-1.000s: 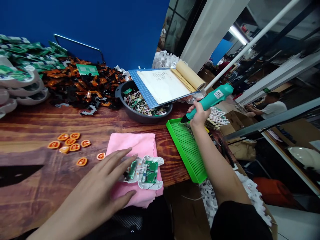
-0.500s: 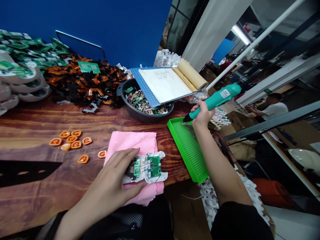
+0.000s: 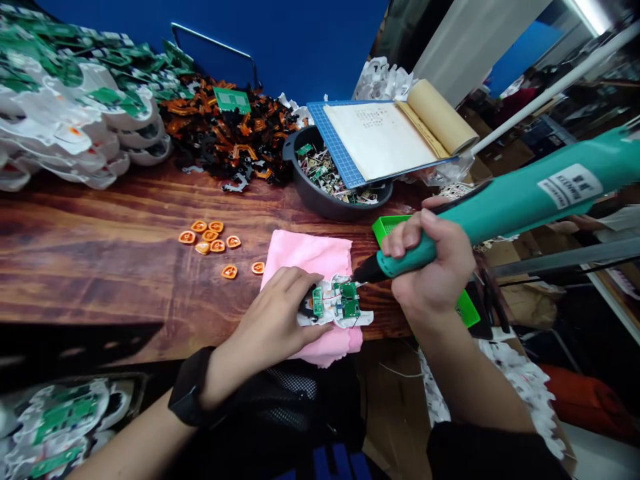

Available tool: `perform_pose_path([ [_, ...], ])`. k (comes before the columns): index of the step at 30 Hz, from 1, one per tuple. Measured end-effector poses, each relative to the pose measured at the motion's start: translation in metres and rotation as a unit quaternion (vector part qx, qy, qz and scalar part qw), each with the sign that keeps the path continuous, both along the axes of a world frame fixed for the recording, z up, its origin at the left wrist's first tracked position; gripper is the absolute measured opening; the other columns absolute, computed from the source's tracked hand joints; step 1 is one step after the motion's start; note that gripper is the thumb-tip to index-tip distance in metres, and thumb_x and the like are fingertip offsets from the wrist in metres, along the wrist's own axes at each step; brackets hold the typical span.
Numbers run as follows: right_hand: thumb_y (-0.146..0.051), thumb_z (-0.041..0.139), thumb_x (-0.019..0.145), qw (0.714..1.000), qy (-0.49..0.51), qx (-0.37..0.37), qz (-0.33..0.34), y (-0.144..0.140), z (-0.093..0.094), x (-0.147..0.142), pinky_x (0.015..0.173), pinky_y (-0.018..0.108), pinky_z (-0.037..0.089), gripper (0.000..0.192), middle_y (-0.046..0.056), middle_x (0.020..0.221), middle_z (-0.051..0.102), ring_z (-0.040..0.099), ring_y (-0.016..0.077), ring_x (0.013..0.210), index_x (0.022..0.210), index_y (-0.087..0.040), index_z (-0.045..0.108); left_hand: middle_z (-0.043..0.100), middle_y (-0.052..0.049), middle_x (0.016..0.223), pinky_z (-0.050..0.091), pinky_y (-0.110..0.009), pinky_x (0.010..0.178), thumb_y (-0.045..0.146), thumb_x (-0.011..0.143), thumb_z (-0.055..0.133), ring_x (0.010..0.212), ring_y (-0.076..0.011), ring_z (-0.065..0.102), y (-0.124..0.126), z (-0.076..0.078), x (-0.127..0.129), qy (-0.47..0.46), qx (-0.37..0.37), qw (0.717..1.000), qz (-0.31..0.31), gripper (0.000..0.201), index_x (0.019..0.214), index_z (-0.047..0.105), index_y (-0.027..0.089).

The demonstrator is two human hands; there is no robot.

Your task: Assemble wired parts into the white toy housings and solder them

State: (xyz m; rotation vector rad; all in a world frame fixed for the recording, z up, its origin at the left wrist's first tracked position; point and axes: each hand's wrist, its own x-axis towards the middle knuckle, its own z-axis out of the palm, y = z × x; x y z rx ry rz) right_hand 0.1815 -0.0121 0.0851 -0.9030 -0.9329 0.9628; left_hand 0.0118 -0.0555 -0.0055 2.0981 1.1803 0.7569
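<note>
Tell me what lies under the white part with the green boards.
A pink cloth lies under the white part, on the wooden table. The left hand covers the part's left end, hiding what is beneath there.

A dark reddish wooden table [image 3: 100,267] fills the left and centre of the frame. Behind it, along the top, stands a deep blue wall [image 3: 310,40] with a thin metal rail [image 3: 215,47] in front. At the upper right, a pale column [image 3: 470,40] rises beside a slanting white pole [image 3: 550,87], with a bright ceiling light [image 3: 597,10] in the corner.
</note>
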Motion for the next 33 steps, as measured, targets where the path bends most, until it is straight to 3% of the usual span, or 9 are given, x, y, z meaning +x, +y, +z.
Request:
perform_pose_path([
  [8, -0.026, 0.061, 0.072, 0.999, 0.005, -0.025, 0.036, -0.006, -0.011, -0.026, 0.043, 0.024, 0.037, 0.016, -0.01, 0.048, 0.044, 0.045, 0.0087, 0.04, 0.085, -0.023, 0.053, 0.057, -0.008, 0.105, 0.046, -0.039, 0.086, 0.036, 0.077, 0.071, 0.1, -0.0242, 0.053, -0.002, -0.005, 0.0, -0.008, 0.029, 1.0, 0.002, 0.046, 0.115, 0.052, 0.017],
  [24, -0.028, 0.064, 0.074, 0.995, -0.092, 0.013, 0.02, -0.019, -0.028, -0.045, 0.044, 0.025, 0.04, 0.011, -0.008, 0.051, 0.046, 0.046, 0.0097, 0.042, 0.082, -0.024, 0.056, 0.057, -0.008, 0.104, 0.047, -0.041, 0.085, 0.037, 0.077, 0.07, 0.098, -0.0259, 0.053, -0.002, -0.006, 0.001, -0.006, 0.016, 1.0, 0.004, 0.046, 0.116, 0.054, 0.019],
  [28, -0.029, 0.064, 0.077, 0.992, -0.11, 0.036, 0.053, -0.021, -0.033, -0.042, 0.046, 0.026, 0.041, 0.011, -0.008, 0.051, 0.047, 0.048, 0.0098, 0.042, 0.084, -0.024, 0.058, 0.058, -0.008, 0.103, 0.047, -0.04, 0.084, 0.037, 0.077, 0.07, 0.098, -0.0258, 0.053, -0.002, -0.005, 0.001, -0.006, 0.017, 1.0, 0.002, 0.045, 0.115, 0.055, 0.018],
  [33, -0.026, 0.062, 0.077, 0.993, -0.05, 0.033, 0.103, -0.017, -0.019, -0.029, 0.046, 0.025, 0.041, 0.016, -0.009, 0.053, 0.048, 0.048, 0.0092, 0.043, 0.092, -0.024, 0.056, 0.059, -0.009, 0.106, 0.046, -0.041, 0.087, 0.035, 0.075, 0.071, 0.1, -0.0259, 0.053, -0.003, -0.002, 0.0, -0.003, 0.013, 1.0, 0.007, 0.045, 0.113, 0.056, 0.016],
])
